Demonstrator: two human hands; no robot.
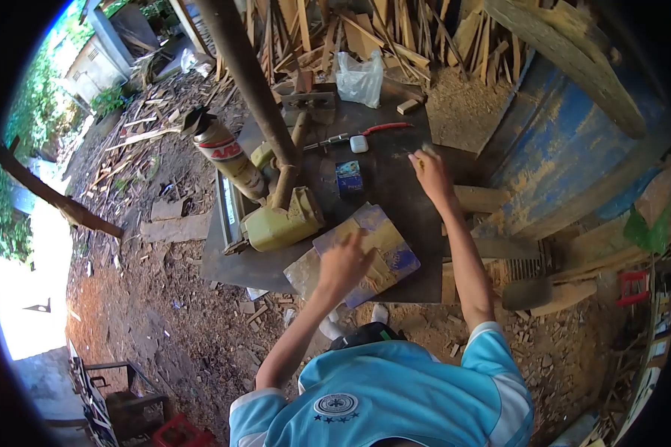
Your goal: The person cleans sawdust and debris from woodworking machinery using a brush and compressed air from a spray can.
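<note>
My left hand [344,262] is over a worn, dusty book or board [399,257] with purple and tan patches, at the front of the dark table [276,273]; motion blurs its fingers. My right hand [429,170] is raised at the table's right side, its fingers closed around something small that I cannot make out. Between and beyond the hands lie a dark blue box [349,179], a small white case [358,144] and a red-handled tool [388,127]. A green jerrycan [285,221] lies left of the book.
A spray can [230,158] stands at the table's left, beside a slanting metal pole [250,67]. A clear plastic bag [359,78] and a small wood block [407,106] are at the back. Wood scraps [395,37] pile behind; a blue-painted panel [566,141] is right.
</note>
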